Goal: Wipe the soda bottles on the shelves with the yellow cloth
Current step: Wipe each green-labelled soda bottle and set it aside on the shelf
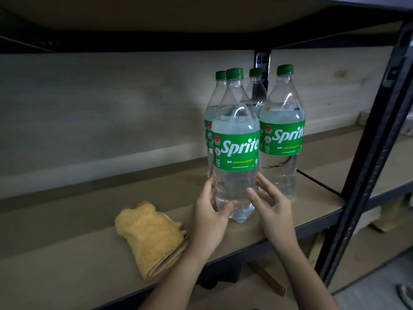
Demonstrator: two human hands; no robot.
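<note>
Head view: four soda bottles stand upright in a tight cluster on the shelf (67, 253), toward its right end. The front bottle (235, 153) is nearest the shelf's front edge; a second bottle (282, 130) stands just to its right and slightly farther back, and two more (220, 92) are partly hidden behind. All carry green caps and green labels and appear full of clear liquid, so each is judged fairly heavy, with smooth, rigid, somewhat slippery plastic walls. The left hand (209, 218) has its fingers lightly curved against the lower left side of the front bottle, thumb at the front near the base; contact seems present, but this grip is loose, not a firm wrap. The right hand (271, 204) is spread, fingers straight and apart, beside the bottle's lower right side; whether it touches cannot be confirmed, and it holds nothing. The yellow cloth (149, 237) lies folded on the shelf, near the front edge, just left of the left wrist and held by neither hand. It looks soft and light, easily gathered by pinching its top layers. The bottle is judged best held round the clear lower body below the label, or the neck, while the cloth works the surface. Wiping appears not yet begun.
</note>
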